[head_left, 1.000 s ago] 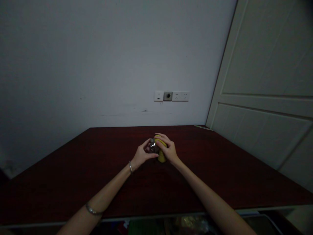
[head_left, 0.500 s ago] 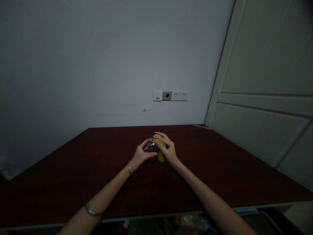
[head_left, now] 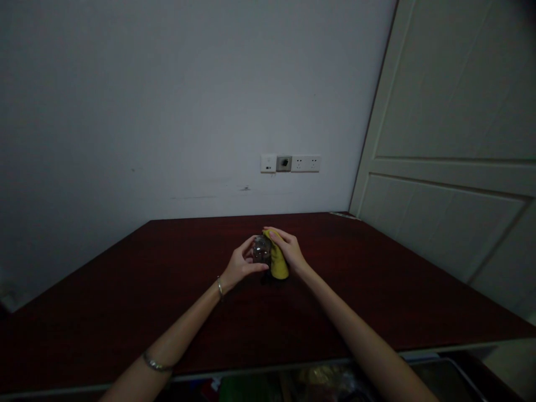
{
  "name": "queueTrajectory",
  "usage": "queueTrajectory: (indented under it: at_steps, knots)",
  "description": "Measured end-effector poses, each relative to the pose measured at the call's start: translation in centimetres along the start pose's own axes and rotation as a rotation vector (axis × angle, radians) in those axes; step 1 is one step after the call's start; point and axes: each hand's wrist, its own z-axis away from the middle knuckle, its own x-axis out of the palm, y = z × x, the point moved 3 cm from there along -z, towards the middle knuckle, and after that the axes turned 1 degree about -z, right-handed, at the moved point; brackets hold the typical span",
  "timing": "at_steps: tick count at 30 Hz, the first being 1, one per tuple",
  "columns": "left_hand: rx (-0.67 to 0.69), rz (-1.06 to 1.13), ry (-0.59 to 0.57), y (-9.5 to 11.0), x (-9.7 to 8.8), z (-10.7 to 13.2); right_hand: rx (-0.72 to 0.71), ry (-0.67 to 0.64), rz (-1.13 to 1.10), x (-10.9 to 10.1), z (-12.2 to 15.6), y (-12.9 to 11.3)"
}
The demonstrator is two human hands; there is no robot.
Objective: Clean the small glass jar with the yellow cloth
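Above the middle of the dark red table (head_left: 167, 290), my left hand (head_left: 240, 264) is closed around a small clear glass jar (head_left: 262, 251), thumb along its near side and fingers behind. My right hand (head_left: 288, 248) grips a yellow cloth (head_left: 278, 264), which hangs down at the jar's right side and touches it near the top. The fingertips of my right hand are partly hidden by the cloth. What the jar's underside rests on, if anything, is too dark to make out.
A pale wall with a row of sockets (head_left: 290, 163) rises behind the table. A white panelled door (head_left: 444, 162) stands along the right side. Below the front edge, an open space holds a green item (head_left: 247, 388) and other clutter.
My right hand has shifted slightly, and the yellow cloth now hangs lower and more loosely beside the jar. My left hand keeps its hold on the jar.
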Motion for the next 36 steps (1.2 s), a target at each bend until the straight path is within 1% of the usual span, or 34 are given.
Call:
queueTrajectory:
  at_steps: [2,7,9,11,15,18,21,24,27,29,31,34,36]
  knots:
    - [-0.011,-0.002,0.025,-0.1,-0.2,-0.1,0.013,-0.070,-0.006,-0.2,0.0,-0.3]
    - [-0.045,0.003,0.115,0.3,-0.6,-0.2,-0.053,-0.312,0.098,-0.2,0.4,-1.6]
    - [-0.098,0.012,0.119,0.4,-0.6,-0.1,-0.073,-0.366,0.155,-0.1,0.6,-1.9]
    - [-0.148,0.023,0.117,0.5,-0.5,-0.1,-0.092,-0.385,0.204,0.0,0.8,-1.9]
    - [-0.190,0.031,0.119,0.3,-0.5,-0.2,-0.144,-0.361,0.306,0.3,0.9,-1.2]
    - [-0.216,0.008,0.104,-0.2,-0.7,-0.3,-0.208,-0.316,0.381,0.3,0.9,-0.4]
    - [-0.235,-0.017,0.082,-0.6,-1.0,-0.4,-0.226,-0.272,0.410,0.2,0.8,0.3]
    - [-0.219,-0.055,0.022,-0.7,-1.6,-0.6,-0.186,-0.228,0.355,0.2,0.7,0.6]
    - [-0.206,-0.141,-0.058,-1.0,-2.4,-0.9,-0.089,-0.164,0.216,0.2,0.4,0.6]
    - [-0.187,-0.180,-0.090,-1.2,-2.6,-1.1,-0.015,-0.112,0.144,0.0,0.2,0.6]
    - [-0.138,-0.189,-0.110,-1.2,-2.3,-1.1,0.043,-0.079,0.105,-0.1,0.0,0.7]
    - [-0.047,-0.169,-0.141,-0.7,-1.2,-0.8,0.081,-0.084,0.082,0.0,-0.1,1.0]
    - [-0.019,-0.175,-0.117,-0.4,-0.7,-0.6,0.085,-0.101,0.085,0.1,0.0,1.2]
